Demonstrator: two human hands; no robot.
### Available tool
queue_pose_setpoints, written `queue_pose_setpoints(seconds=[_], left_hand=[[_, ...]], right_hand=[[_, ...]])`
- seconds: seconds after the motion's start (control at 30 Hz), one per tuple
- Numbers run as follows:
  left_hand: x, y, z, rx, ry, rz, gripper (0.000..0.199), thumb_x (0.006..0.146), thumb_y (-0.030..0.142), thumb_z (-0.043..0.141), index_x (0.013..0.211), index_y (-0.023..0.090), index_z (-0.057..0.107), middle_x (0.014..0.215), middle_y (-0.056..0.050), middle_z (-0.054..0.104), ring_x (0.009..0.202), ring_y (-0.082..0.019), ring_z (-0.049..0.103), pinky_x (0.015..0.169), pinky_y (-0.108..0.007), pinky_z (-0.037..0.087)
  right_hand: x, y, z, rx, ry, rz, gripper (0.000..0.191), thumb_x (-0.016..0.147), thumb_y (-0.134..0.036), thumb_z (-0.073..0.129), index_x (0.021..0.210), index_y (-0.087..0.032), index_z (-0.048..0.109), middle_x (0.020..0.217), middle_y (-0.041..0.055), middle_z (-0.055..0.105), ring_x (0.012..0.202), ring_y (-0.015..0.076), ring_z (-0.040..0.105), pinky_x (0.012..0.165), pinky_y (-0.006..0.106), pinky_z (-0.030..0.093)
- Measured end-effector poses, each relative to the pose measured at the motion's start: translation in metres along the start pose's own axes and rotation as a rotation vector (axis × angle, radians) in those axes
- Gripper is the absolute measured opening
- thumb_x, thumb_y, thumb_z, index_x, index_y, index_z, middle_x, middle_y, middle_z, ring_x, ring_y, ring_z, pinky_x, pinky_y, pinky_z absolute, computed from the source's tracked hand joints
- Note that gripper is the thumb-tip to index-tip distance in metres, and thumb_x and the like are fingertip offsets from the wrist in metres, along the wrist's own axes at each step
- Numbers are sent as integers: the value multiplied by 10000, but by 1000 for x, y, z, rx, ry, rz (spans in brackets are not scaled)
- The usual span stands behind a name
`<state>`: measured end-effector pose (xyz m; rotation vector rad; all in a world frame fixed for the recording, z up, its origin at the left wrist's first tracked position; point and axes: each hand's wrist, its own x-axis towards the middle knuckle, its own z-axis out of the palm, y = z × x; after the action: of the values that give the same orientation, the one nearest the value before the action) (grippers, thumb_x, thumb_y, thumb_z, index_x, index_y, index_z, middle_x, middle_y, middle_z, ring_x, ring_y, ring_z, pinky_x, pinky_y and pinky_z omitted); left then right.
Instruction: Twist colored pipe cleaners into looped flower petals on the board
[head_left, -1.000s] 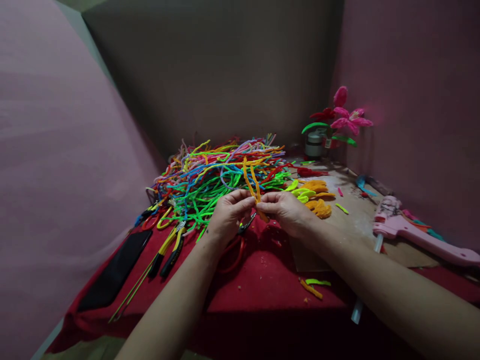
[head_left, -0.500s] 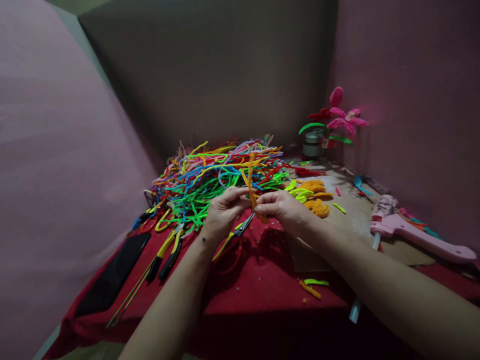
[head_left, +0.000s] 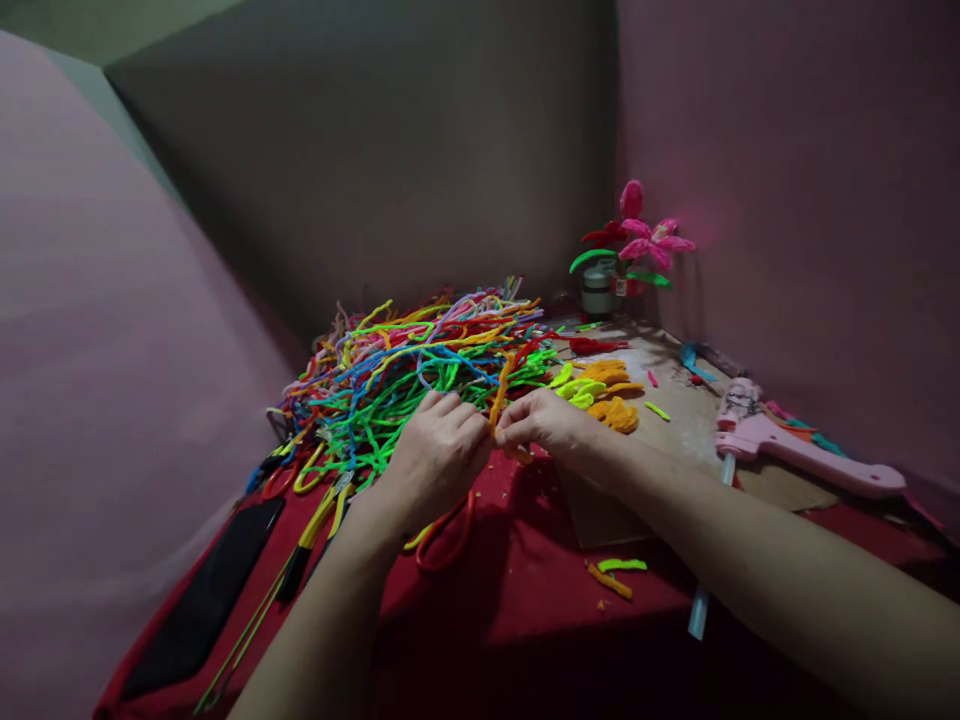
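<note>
An orange pipe cleaner (head_left: 502, 388) stands up between my two hands over the red cloth, its lower part partly hidden by the fingers. My left hand (head_left: 442, 450) is closed on it, back of the hand toward me. From the other side my right hand (head_left: 546, 428) pinches it between thumb and fingers. Scissors with red and yellow handles (head_left: 448, 535) lie below my left hand, their blades hidden. Just behind the hands spreads a large heap of many-coloured pipe cleaners (head_left: 405, 375). Shaped orange pieces (head_left: 615, 412) and yellow-green pieces (head_left: 579, 392) rest right of it.
Pliers (head_left: 319, 520), a black phone (head_left: 206, 600) and thin green stems (head_left: 247, 635) lie at left. On the right are a pink glue gun (head_left: 814, 455) with its clear stick and a board (head_left: 664, 440). Pink pipe-cleaner flowers (head_left: 652, 240) stand at the back.
My left hand has turned over, its back now facing me, and covers the scissors' blades. The upright orange pipe cleaner sits lower. The whole view has shifted slightly.
</note>
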<state>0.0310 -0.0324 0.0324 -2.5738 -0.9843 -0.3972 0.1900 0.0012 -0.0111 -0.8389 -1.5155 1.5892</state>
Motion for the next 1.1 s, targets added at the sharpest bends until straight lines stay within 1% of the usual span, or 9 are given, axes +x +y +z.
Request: queue_pose_setpoints(seconds=[0.13, 0.3, 0.37, 0.47, 0.57, 0.67, 0.8, 0.93, 1.1], left_hand=[[5, 6, -2, -288, 48, -301, 159, 694, 168, 523, 537, 178, 541, 509, -2, 466, 514, -120, 376, 541, -262, 251], [9, -7, 8, -1182, -178, -835, 157, 584, 169, 586, 450, 141, 508, 409, 35, 389, 386, -60, 279, 421, -220, 181], [9, -12, 18, -1676, -201, -900, 130, 552, 162, 576, 453, 138, 495, 412, 24, 403, 385, -65, 321, 416, -215, 228], [8, -14, 30, -1855, -262, -899, 189, 560, 235, 546, 433, 166, 424, 392, 38, 341, 353, -67, 292, 391, -223, 252], [5, -13, 31, -1845, -183, -871, 171, 588, 230, 583, 482, 146, 478, 417, 31, 392, 378, -66, 339, 409, -212, 278], [2, -11, 23, -1639, 81, -829, 124, 634, 230, 656, 611, 133, 582, 517, 16, 507, 448, -64, 416, 462, -195, 320], [-2, -8, 13, -1268, 361, -556, 118, 662, 196, 678, 775, 169, 658, 819, -30, 575, 751, -126, 530, 692, -224, 411], [-5, -6, 8, -1157, 308, -362, 63, 706, 177, 635, 763, 175, 661, 867, -46, 535, 834, -158, 513, 764, -253, 405], [-7, -4, 3, -1072, 181, -489, 55, 710, 216, 632, 689, 165, 624, 694, -9, 529, 651, -112, 453, 605, -207, 361]], right_hand=[[-1, 1, 3, -130, 74, -91, 63, 552, -136, 575, 492, -139, 589, 408, -42, 474, 423, 76, 375, 452, 230, 272], [-9, 3, 10, -616, 238, -450, 143, 676, -132, 517, 569, -147, 610, 563, 18, 576, 559, 115, 476, 547, 241, 325], [-11, 4, 10, -845, 296, -637, 162, 702, -115, 490, 588, -146, 601, 606, 49, 589, 606, 137, 488, 591, 261, 334], [-12, 6, 9, -1085, 316, -871, 175, 735, -116, 472, 609, -148, 589, 619, 67, 578, 634, 156, 476, 638, 292, 332], [-11, 5, 7, -999, 326, -901, 180, 771, -135, 470, 638, -157, 589, 633, 58, 581, 644, 151, 484, 652, 287, 346], [-11, 0, 8, -670, 309, -757, 154, 777, -155, 501, 656, -165, 595, 651, 36, 587, 642, 134, 507, 635, 259, 372], [-13, -7, 8, -307, 214, -517, 99, 741, -200, 564, 669, -160, 620, 623, -1, 567, 597, 114, 490, 587, 240, 372], [-13, -8, 7, -186, 125, -426, 83, 708, -185, 580, 652, -146, 626, 565, -22, 526, 554, 95, 447, 559, 231, 353], [-15, -9, 9, -293, 164, -434, 88, 702, -168, 579, 629, -147, 625, 556, -14, 546, 542, 99, 465, 541, 228, 355]])
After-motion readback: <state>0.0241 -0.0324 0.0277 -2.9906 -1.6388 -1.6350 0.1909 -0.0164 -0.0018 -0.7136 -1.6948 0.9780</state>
